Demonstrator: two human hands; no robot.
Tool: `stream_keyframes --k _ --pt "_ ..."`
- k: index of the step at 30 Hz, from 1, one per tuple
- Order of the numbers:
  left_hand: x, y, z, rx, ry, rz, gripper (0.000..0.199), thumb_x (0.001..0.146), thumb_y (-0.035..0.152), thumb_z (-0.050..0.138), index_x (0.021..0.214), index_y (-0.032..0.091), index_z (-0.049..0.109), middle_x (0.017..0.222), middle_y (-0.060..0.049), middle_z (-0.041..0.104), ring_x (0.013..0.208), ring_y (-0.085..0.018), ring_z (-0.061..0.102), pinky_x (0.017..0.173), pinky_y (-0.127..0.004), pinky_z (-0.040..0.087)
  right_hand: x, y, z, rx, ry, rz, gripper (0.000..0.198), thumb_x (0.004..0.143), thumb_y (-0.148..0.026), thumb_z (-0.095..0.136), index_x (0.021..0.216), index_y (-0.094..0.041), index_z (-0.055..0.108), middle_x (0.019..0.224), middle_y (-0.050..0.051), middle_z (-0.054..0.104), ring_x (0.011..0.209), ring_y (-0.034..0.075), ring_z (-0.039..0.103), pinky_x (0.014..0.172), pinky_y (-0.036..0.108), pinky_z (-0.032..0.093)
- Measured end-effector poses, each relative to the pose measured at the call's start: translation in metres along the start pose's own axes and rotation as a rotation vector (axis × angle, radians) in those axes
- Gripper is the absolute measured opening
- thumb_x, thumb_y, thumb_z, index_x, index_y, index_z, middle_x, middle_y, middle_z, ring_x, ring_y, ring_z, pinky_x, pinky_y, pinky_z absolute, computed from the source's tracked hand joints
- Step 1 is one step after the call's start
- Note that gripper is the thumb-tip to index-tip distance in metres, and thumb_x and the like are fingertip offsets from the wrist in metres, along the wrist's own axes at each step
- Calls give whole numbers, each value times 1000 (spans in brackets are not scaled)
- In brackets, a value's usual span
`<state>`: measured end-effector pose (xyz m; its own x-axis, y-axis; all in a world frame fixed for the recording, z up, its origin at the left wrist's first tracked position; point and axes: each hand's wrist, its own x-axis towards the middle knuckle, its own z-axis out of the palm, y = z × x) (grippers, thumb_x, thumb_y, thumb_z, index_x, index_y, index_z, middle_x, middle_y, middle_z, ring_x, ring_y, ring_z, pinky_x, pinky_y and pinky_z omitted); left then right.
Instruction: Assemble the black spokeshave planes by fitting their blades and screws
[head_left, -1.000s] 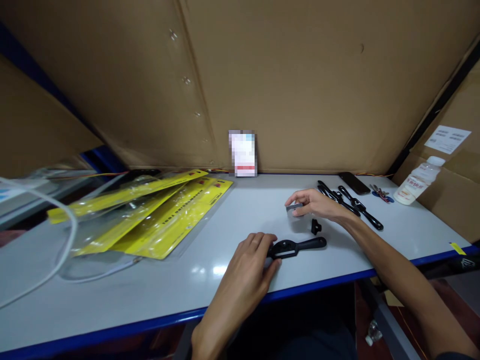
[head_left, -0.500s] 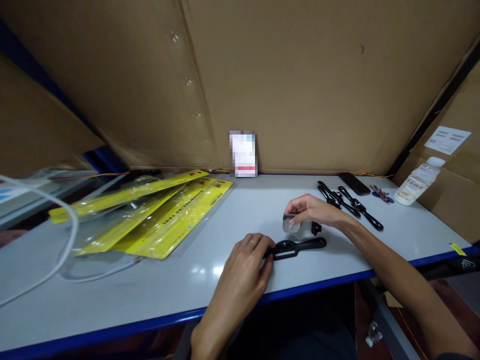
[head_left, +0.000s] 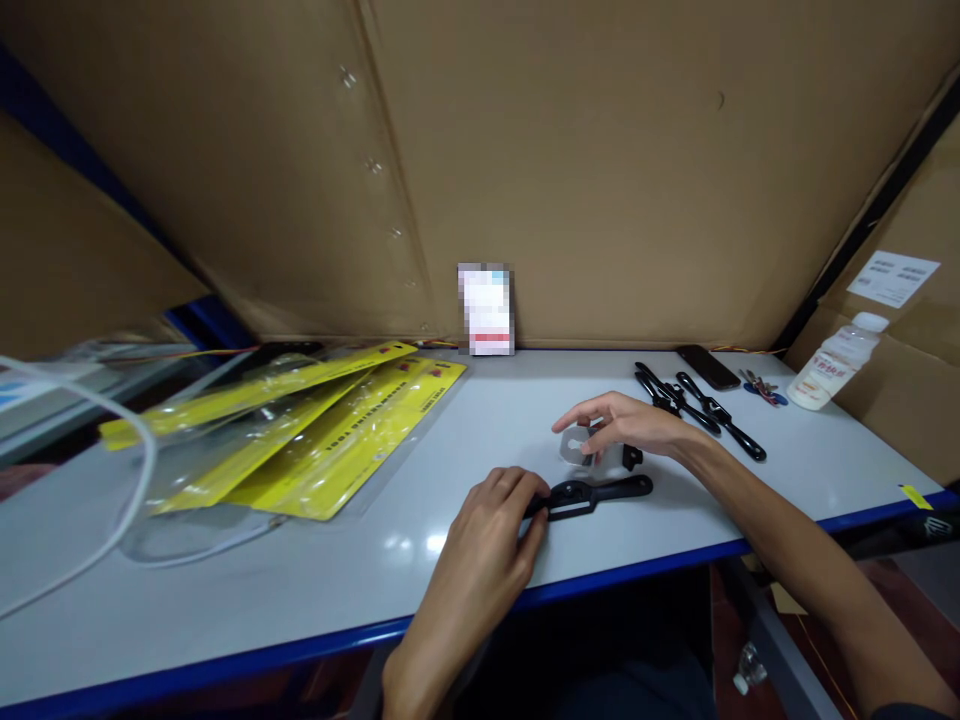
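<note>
left hand: resting on the desk near its front edge, fingers curled round the left end of a black spokeshave body, pinning it down

spokeshave body: lies flat, running left to right, right handle sticking out free toward the other hand

right hand: just behind the spokeshave body, hovering low over the desk, fingers loosely spread but with the thumb and fingertips pinching a small grey metal blade

blade: held tilted, face toward the camera, with a keyhole-looking slot in it; sits just above and behind the middle of the spokeshave body, not touching it as far as one can tell

small black knob: on the desk right by the right hand's wrist side, between the hand and the spokeshave's right handle

further back right: two more black spokeshaves, a dark phone, some keys and a white bottle lying over

left side: a pile of yellow packaging cards in clear plastic, well apart from both hands

backdrop: brown cardboard wall
</note>
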<state>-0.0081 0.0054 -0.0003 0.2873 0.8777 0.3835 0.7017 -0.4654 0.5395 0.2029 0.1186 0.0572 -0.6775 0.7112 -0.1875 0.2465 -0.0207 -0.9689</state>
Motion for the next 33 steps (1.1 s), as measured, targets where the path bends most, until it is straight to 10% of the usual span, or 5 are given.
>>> stream_keyframes --k 9,33 --pt "-3 -5 5 52 90 25 25 87 9 53 99 25 67 102 -5 67 97 -26 60 83 -43 50 2 2 -3 -84 49 -44 12 72 -22 78 75 -17 68 65 -3 63 60 10 51 57 24 36" --pt "-3 -12 4 93 50 0 26 94 16 54 103 26 76 102 -5 71 99 -26 62 83 -42 53 15 26 -3 -134 -17 29 13 70 -12 74 83 -14 72 62 -2 67 57 11 63 57 22 50"
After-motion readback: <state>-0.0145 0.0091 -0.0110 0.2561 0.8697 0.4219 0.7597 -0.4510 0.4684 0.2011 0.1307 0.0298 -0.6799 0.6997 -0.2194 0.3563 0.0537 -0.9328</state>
